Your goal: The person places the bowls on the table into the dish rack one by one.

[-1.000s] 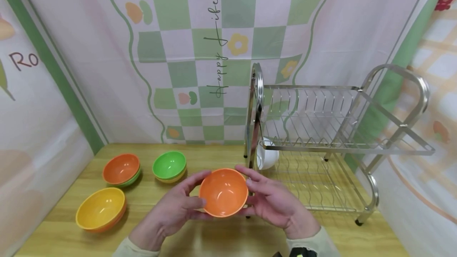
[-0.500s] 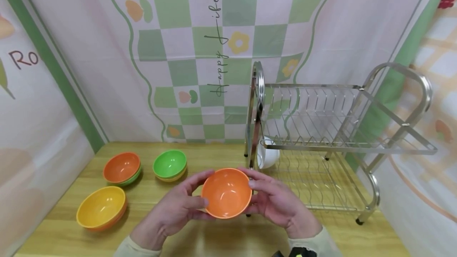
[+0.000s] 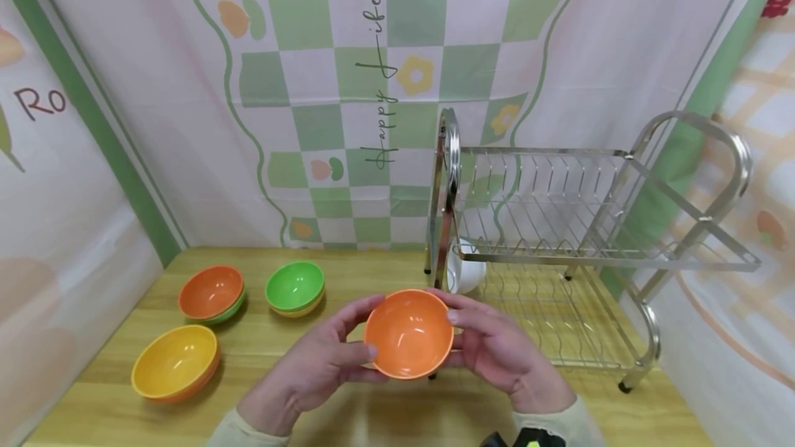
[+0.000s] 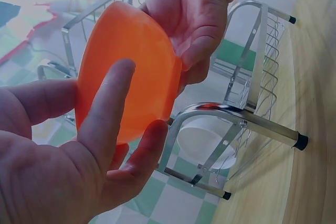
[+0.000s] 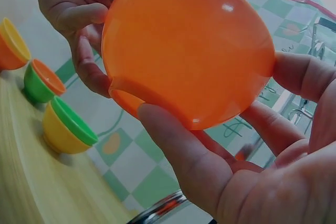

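An orange bowl [image 3: 410,334] is held up above the table's front part, its inside turned toward the head camera. My left hand [image 3: 319,361] grips its left side, the thumb at the rim and other fingers behind. On the opposite side my right hand [image 3: 506,350] holds it with bent fingers. In the left wrist view the bowl [image 4: 126,72] is between both hands. The right wrist view shows its rounded underside and foot ring, with the right thumb [image 5: 176,145] near that ring. Some fingertips are hidden behind the bowl.
To the left stand stacked bowls: orange on green [image 3: 211,293], green on yellow [image 3: 295,286], and yellow on orange [image 3: 175,362]. A two-tier metal dish rack [image 3: 559,254] stands at right, with a white bowl [image 3: 466,271] on its lower tier at the left end.
Both hands have moved a little to the right together with the orange bowl. The stacked bowls and the rack stay where they were.
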The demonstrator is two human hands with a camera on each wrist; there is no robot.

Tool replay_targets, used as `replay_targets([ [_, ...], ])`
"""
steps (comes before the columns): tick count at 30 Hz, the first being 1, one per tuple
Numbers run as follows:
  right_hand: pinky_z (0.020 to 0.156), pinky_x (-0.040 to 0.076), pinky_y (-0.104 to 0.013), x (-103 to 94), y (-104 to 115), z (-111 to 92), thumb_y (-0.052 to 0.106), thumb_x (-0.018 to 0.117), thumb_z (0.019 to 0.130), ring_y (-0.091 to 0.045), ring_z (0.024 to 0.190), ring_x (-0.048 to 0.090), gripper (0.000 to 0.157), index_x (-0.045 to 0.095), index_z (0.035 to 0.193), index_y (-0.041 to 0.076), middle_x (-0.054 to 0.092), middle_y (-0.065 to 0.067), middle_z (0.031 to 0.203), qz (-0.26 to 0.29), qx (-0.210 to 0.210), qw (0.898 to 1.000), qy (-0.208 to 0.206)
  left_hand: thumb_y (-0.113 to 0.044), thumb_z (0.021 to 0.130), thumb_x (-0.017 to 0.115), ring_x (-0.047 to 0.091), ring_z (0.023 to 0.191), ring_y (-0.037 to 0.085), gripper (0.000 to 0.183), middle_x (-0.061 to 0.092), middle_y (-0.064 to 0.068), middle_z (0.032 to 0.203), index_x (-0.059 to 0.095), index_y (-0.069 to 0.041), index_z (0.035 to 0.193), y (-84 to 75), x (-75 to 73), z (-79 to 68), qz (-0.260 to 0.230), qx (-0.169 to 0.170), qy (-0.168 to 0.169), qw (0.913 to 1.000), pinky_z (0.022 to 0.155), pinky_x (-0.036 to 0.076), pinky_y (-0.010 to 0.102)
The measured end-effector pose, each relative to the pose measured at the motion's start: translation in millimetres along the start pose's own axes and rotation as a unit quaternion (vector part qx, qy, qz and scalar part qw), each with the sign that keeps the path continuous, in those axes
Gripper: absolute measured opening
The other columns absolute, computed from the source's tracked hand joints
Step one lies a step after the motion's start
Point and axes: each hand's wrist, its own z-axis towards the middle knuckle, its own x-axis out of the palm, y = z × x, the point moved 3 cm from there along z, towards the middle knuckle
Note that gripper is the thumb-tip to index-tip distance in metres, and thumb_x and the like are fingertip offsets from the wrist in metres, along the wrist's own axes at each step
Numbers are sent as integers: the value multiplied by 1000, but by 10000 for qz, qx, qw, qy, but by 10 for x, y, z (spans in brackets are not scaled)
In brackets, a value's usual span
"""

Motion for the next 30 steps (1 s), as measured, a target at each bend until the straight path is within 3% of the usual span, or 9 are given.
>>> replay_targets([
  [8, 93, 51, -55, -99, 87, -107, 5, 37, 103, -37, 108, 64, 43, 58, 140, 13, 59, -16, 134, -65, -176, 9998, 19, 7, 87, 65, 58, 114, 38, 74, 23, 19, 155, 32, -1, 153, 14, 42, 70, -71, 35, 226, 9997, 91, 55, 49],
  [12, 95, 50, -56, -217, 190, -228, 4, 32, 104, -36, 115, 60, 45, 57, 141, 12, 57, -14, 136, 31, -355, 9993, 93, 2, 90, 64, 56, 118, 37, 70, 32, 23, 149, 31, 2, 152, 30, -2, 133, 139, 149, 420, 9989, 99, 50, 46],
  [17, 99, 47, -54, -397, 344, -408, 4, 24, 105, -35, 120, 57, 48, 54, 143, 10, 55, -15, 138, 270, -604, 9973, 333, -3, 91, 67, 56, 119, 37, 63, 47, 23, 139, 39, 1, 148, 66, -65, 307, 739, 192, -22, 9971, 100, 49, 46],
  [22, 101, 47, -52, -564, 462, -579, 3, 21, 106, -35, 121, 56, 50, 51, 144, 7, 55, -17, 139, 499, -867, 9940, 437, -6, 90, 70, 55, 119, 36, 66, 47, 20, 141, 42, -8, 150, 85, -96, 496, 1244, 233, -542, 9905, 96, 52, 46],
  [30, 100, 48, -51, -757, 588, -720, 1, 20, 105, -36, 122, 56, 50, 49, 146, 8, 53, -16, 141, 373, -1054, 9936, 175, -5, 90, 72, 61, 111, 35, 64, 52, 19, 138, 48, -14, 148, 113, -38, 727, 1260, 182, -567, 9902, 90, 56, 45],
])
